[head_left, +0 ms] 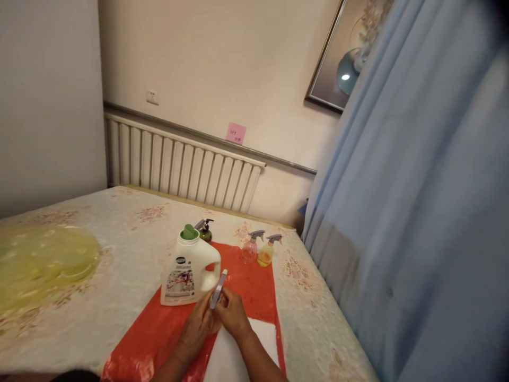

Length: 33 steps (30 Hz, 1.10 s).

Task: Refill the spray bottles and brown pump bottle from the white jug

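Both of my hands meet over a red sheet (159,329) on the table. My left hand (196,326) and my right hand (233,313) are closed together around a small spray bottle whose grey trigger head (218,289) sticks up between them; the bottle's body is hidden by the fingers. Just beyond my hands stands a large white detergent jug (186,273) with a green cap. Farther back on the red sheet are a pink spray bottle (250,248) and a yellow spray bottle (266,252), and a dark green pump bottle (205,231) behind the jug.
A white sheet (226,361) lies under my forearms. A translucent yellow plastic cover (43,262) lies at the table's left. The floral tablecloth (131,228) covers the table. A white radiator (178,170) runs along the wall behind, and a blue curtain (417,212) hangs at the right.
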Each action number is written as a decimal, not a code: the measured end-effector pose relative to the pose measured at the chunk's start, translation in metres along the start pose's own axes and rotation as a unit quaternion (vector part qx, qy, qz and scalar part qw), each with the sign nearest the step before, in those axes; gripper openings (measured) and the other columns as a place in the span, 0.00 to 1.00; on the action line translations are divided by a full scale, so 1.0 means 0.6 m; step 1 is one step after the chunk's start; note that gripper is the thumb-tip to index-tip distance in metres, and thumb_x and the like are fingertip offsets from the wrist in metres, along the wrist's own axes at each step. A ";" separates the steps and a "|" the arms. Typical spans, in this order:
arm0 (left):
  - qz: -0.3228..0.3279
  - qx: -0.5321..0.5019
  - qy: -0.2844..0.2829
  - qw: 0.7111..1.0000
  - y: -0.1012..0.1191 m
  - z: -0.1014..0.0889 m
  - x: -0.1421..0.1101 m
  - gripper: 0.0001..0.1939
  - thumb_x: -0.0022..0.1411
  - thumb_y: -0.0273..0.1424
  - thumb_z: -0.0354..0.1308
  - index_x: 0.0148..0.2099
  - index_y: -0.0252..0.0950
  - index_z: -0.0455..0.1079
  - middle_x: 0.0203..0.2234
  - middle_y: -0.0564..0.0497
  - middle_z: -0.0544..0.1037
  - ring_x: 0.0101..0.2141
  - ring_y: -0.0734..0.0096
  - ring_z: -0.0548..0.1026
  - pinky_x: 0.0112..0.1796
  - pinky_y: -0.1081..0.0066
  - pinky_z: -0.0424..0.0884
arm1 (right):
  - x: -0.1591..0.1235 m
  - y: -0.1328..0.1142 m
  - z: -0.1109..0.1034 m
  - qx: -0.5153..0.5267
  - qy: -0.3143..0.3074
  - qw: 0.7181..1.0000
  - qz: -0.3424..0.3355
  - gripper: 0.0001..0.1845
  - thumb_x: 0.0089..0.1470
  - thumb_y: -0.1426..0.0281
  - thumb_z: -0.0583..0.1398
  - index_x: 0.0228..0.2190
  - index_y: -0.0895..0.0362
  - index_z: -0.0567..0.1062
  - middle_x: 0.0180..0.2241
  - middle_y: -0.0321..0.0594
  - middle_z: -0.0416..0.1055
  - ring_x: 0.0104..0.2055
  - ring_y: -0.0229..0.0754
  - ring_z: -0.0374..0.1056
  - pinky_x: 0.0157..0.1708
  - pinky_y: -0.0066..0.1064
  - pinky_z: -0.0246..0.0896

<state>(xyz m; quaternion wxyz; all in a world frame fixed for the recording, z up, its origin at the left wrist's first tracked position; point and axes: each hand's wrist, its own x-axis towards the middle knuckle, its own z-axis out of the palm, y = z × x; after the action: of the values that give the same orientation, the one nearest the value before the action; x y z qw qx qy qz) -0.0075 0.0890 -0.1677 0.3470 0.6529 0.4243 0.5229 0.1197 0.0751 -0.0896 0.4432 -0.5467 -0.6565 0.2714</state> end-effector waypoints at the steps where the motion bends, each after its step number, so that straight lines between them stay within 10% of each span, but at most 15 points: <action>1: -0.001 0.001 0.001 1.000 -0.003 0.001 -0.001 0.26 0.64 0.38 0.47 0.61 0.37 0.64 0.59 0.44 0.71 0.59 0.58 0.68 0.60 0.56 0.63 | 0.000 0.000 -0.005 0.007 -0.014 1.000 -0.005 0.06 0.44 0.76 0.58 0.26 0.57 0.75 0.19 0.26 0.58 0.22 0.33 0.53 0.24 0.23 0.49; 25: -0.006 -0.007 0.012 1.000 0.014 -0.003 -0.001 0.24 0.61 0.36 0.51 0.58 0.37 0.68 0.50 0.46 0.78 0.52 0.59 0.75 0.56 0.57 0.69 | -0.017 0.013 0.055 -0.007 0.154 0.987 0.053 0.03 0.43 0.73 0.59 0.26 0.57 0.72 0.19 0.28 0.60 0.21 0.37 0.55 0.23 0.26 0.49; 33: 0.019 0.023 0.009 1.000 0.015 -0.006 0.002 0.23 0.62 0.39 0.50 0.57 0.37 0.69 0.48 0.45 0.80 0.50 0.57 0.76 0.54 0.57 0.71 | -0.017 0.020 0.042 0.015 0.112 0.993 0.032 0.02 0.44 0.73 0.60 0.25 0.56 0.73 0.17 0.25 0.55 0.20 0.35 0.53 0.21 0.25 0.49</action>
<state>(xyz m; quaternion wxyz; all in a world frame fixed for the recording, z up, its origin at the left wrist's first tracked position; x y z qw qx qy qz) -0.0091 0.0867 -0.1583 0.3181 0.6639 0.4269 0.5252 0.1034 0.0718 -0.1138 0.5127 -0.5881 -0.5807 0.2323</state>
